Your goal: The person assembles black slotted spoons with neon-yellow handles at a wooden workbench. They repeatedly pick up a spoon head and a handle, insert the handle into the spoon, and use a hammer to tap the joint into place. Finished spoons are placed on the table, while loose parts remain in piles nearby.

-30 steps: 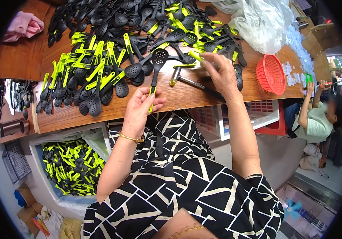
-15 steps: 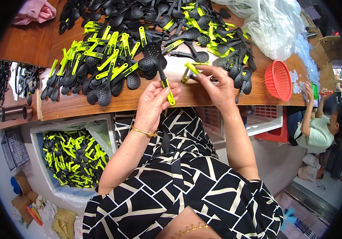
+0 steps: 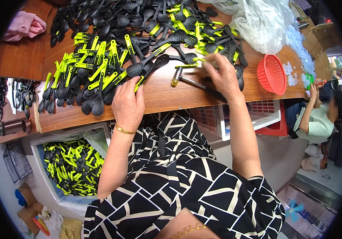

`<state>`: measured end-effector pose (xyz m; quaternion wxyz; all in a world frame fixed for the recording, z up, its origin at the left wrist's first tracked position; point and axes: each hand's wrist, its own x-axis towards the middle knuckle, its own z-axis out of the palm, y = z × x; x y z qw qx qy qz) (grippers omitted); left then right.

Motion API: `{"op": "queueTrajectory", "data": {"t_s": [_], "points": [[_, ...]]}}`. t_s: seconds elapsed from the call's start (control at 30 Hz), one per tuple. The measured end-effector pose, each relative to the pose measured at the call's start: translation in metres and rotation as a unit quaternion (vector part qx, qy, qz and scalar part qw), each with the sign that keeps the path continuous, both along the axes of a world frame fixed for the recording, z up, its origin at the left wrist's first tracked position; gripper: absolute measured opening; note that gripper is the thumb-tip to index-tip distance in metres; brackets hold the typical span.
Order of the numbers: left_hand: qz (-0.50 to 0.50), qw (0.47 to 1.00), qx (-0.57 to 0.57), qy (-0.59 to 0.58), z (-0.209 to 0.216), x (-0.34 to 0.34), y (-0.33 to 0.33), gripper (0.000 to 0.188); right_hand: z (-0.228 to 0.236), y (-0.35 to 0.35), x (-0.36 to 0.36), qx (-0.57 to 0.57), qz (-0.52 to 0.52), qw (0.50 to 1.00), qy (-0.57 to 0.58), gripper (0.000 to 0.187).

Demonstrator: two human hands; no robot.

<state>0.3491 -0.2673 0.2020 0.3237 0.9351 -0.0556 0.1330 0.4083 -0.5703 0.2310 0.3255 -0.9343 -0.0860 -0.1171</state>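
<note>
My left hand (image 3: pixel 128 101) is closed around the lime-green handle of a black slotted spoon (image 3: pixel 161 62); its perforated head points away to the right, at the near edge of a pile of similar slotted spoons (image 3: pixel 103 59). My right hand (image 3: pixel 223 77) hovers over the table on the right, its fingers smeared by motion, so whether they hold anything is unclear. A lime-green handle piece (image 3: pixel 187 66) lies just left of those fingers. Below it rests a hammer (image 3: pixel 193 82) with a metal head and a yellowish tip, its dark grip running under my right hand.
A red plastic basket (image 3: pixel 272 75) stands on the table to the right, below a clear plastic bag (image 3: pixel 258 30). Under the table edge at left, a lined bin (image 3: pixel 39 153) holds many green-and-black pieces. A co-worker (image 3: pixel 314 123) sits far right. Pink cloth (image 3: pixel 25 26) lies far left.
My left hand has moved left and lowered the slotted spoon toward the pile. My right hand has shifted slightly right, uncovering more of the hammer.
</note>
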Motion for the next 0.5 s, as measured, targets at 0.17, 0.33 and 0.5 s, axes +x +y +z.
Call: {"op": "queueTrajectory", "data": {"t_s": [0.17, 0.33, 0.5], "points": [[0.003, 0.996, 0.069, -0.049, 0.016, -0.005, -0.009, 0.033, -0.011, 0.034, 0.036, -0.116, 0.058, 0.99, -0.058, 0.016], [-0.033, 0.993, 0.054, -0.098, 0.027, -0.007, -0.02, 0.038, -0.022, 0.03, 0.052, -0.074, -0.005, 0.997, -0.037, 0.016], [-0.105, 0.986, 0.035, -0.125, 0.037, 0.006, -0.035, 0.034, -0.013, 0.011, 0.04, 0.086, -0.073, 0.993, -0.026, 0.017]]}}
